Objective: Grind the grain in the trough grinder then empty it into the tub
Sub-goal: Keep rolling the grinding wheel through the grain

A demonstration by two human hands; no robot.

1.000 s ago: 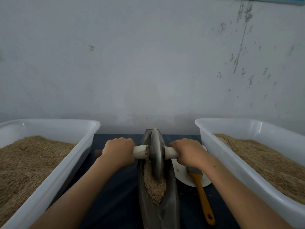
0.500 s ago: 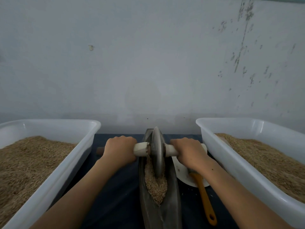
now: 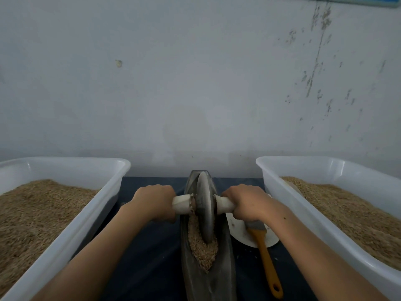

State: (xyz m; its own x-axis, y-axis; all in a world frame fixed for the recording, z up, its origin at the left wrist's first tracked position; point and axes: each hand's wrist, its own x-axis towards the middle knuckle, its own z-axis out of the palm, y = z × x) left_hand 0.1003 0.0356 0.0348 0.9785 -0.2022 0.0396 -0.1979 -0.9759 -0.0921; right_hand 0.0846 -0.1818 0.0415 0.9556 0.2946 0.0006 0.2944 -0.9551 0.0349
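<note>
A person's left hand point(image 3: 153, 203) and right hand point(image 3: 245, 202) each curl tightly round one end of the pale, cylindrical wooden axle point(image 3: 181, 204) that runs through a grey metal grinding wheel point(image 3: 205, 208). The disc stands upright on its edge between the two fists, its lower rim buried in a heap of coarse tan grain point(image 3: 200, 246). That grain lies just below and nearer the camera than the grip, filling the narrow channel of the long, boat-shaped dark grey trough point(image 3: 223, 266), which rests lengthwise on a dark blue cloth point(image 3: 149, 263). On either side sit a left white plastic tub point(image 3: 65, 246) and a right white plastic tub point(image 3: 321, 224), both rectangular, smooth-walled and holding beds of the same granular husked material. Under the right wrist a brush with an orange handle point(image 3: 268, 263) rests across a white round plate point(image 3: 240, 233). Behind stands a scuffed grey wall point(image 3: 195, 83); no writing is legible anywhere.
</note>
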